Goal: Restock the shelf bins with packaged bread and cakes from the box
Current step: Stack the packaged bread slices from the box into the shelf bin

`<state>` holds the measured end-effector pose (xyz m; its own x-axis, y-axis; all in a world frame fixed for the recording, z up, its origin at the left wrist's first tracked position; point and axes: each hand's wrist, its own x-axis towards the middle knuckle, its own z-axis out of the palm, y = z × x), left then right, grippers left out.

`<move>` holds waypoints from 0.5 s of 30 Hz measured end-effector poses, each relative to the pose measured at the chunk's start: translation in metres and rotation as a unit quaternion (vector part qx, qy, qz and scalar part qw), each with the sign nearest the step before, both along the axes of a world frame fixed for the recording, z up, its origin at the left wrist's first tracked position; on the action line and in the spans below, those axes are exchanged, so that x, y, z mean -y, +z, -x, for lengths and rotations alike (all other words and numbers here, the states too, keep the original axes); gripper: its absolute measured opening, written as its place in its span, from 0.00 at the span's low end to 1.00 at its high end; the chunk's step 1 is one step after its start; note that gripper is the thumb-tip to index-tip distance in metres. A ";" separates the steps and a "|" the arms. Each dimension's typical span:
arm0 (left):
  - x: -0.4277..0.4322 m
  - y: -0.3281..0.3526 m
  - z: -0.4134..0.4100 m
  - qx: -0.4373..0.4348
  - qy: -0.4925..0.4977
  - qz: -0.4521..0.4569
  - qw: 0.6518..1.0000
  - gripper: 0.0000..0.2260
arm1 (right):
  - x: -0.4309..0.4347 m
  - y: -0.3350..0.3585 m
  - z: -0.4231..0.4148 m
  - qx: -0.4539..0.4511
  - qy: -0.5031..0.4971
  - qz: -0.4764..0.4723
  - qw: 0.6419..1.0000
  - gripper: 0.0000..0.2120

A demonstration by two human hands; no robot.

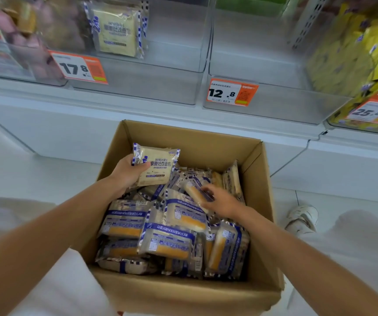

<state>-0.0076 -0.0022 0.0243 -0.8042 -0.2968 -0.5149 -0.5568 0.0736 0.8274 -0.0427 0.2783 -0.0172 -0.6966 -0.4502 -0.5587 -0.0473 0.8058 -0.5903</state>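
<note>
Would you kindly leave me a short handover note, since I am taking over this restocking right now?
Left hand: holds a toast packet above the box.
Right hand: grips a cake packet on top of the pile in the box.
Box: on the floor below the shelf, crowded with boxed packets.
Done: the 17.8 bin holds a few shelved toast packets.
Left: shelve both held packets, then the rest; the 12.8 bin shows no packets.
</note>
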 end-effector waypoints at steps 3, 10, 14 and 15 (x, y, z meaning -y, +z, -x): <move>0.001 0.000 0.001 -0.005 0.009 0.004 1.000 0.13 | -0.010 0.002 0.017 -0.043 -0.048 0.006 0.998 0.09; 0.005 0.009 0.008 -0.027 0.035 -0.003 0.999 0.14 | -0.010 0.020 0.052 -0.009 -0.042 -0.026 0.999 0.27; 0.004 0.004 0.009 -0.023 0.029 -0.006 0.999 0.13 | 0.002 -0.025 0.032 0.043 -0.058 -0.052 0.996 0.43; 0.004 0.001 0.010 -0.024 0.031 -0.013 0.999 0.13 | 0.003 -0.036 0.029 0.022 -0.077 -0.055 0.995 0.45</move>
